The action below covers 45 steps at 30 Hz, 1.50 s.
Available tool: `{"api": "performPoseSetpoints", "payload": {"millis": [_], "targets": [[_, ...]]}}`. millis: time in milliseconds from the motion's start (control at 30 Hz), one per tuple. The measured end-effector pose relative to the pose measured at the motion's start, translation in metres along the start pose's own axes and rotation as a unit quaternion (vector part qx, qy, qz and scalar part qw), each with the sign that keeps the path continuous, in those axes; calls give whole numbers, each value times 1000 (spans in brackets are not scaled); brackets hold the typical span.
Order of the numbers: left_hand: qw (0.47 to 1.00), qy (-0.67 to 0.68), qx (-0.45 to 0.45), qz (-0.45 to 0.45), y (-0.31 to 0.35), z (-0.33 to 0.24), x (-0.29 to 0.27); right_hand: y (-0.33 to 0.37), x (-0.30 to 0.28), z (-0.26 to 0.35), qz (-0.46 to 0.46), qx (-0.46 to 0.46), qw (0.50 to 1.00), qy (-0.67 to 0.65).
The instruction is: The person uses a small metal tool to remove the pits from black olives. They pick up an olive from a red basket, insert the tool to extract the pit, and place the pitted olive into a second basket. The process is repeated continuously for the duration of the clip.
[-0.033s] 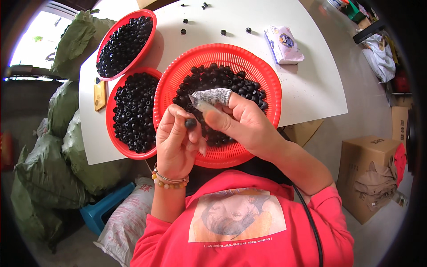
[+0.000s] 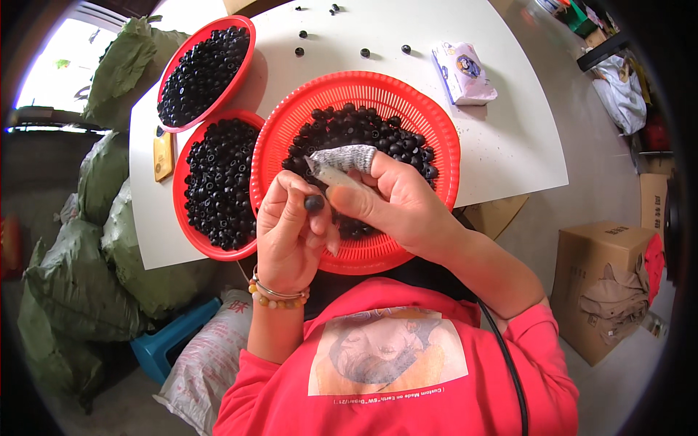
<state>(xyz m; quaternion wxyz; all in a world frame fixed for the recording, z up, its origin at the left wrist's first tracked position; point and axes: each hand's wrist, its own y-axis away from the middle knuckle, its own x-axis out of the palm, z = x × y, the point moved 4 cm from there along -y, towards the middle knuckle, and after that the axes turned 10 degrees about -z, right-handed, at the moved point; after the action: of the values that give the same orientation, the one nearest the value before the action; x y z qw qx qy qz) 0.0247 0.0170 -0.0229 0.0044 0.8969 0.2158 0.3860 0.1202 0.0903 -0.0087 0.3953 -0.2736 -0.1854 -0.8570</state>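
Note:
My left hand pinches one small black round piece between thumb and fingers. A beaded bracelet and a thin bangle circle that wrist. Close beside it, my right hand grips a small pale-handled blade, its grey tip pointing toward my left hand. A grey knitted sleeve covers the right forefinger. Both hands are over the near part of a red slotted basket, which holds a heap of similar black pieces. My hands hide part of that heap.
Two red basins, one nearer and one farther, stand left, full of black pieces. On the white table lie a tissue pack, several loose pieces and a yellow object. Green sacks are left, a cardboard box right.
My right hand and the blade have shifted slightly left. The black piece in my left hand has moved very slightly right. The basins and basket have not moved.

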Motion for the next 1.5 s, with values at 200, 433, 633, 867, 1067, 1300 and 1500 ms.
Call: {"api": "performPoseSetpoints", "payload": {"millis": [200,433,633,867,1067,1300,1500], "targets": [[999,-3,-31,-43,2,3,8,-3,7,3,5,52,999,10],[996,60,-47,-45,0,0,1,7,0,12,43,7,998,38],[998,17,-1,-60,-2,-2,2,15,-3,8,26,-42,990,129],[996,-54,37,-65,0,-5,3,15,-4,7,12,-51,983,174],[992,-88,50,-71,1,-7,1,15,-7,2,9,-48,981,189],[988,-118,76,-69,2,-7,-1,13,-3,2,30,-45,987,150],[998,-30,36,-46,-1,-6,1,14,-2,5,43,-36,990,128]]}}
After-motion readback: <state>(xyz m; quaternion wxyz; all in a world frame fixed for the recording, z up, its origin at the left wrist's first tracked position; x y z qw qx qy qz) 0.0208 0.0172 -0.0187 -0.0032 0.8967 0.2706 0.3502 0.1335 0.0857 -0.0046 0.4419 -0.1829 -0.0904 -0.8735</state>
